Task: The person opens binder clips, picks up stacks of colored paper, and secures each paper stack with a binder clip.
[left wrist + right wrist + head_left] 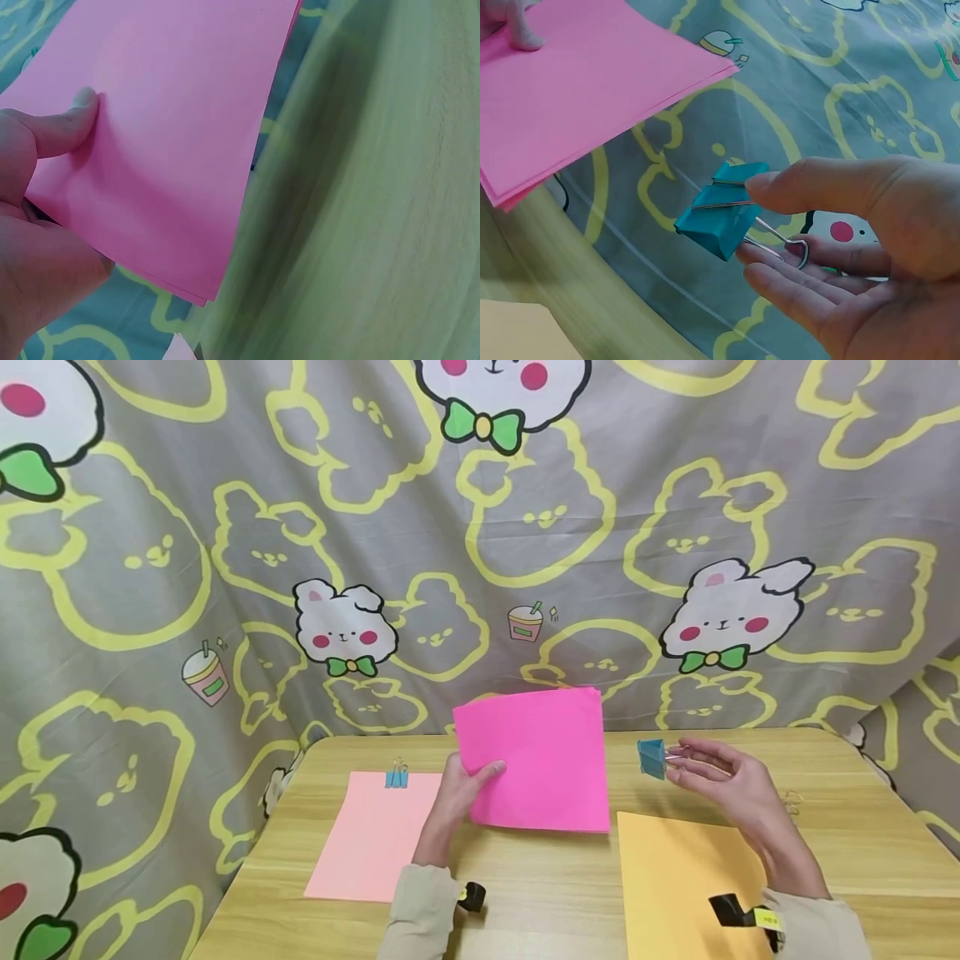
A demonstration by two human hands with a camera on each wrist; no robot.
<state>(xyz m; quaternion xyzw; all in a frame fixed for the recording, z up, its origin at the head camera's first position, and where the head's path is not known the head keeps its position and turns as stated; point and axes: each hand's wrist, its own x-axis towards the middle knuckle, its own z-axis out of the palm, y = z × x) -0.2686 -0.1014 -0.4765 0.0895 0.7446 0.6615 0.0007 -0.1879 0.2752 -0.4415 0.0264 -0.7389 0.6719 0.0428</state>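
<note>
My left hand [463, 787] grips a stack of bright pink paper [540, 760] by its left edge, thumb flat on the front sheet and the other fingers hidden behind. The stack is raised above the table, and its sheets are slightly fanned at one corner in the right wrist view. To the right, my right hand [723, 777] pinches a blue binder clip [724, 214] by its silver wire handles. The clip's mouth points left toward the pink paper, with a gap between them. In the right wrist view, the thumb [810, 187] lies on one handle and the fingers support the other side.
A light pink paper stack [367, 843] lies at the left of the wooden table [540, 902], a blue binder clip [397, 778] on its top edge. Orange-yellow paper [675, 877] lies under my right forearm. Wire handles [792, 800] show beside the right wrist. A patterned curtain [420, 543] hangs behind.
</note>
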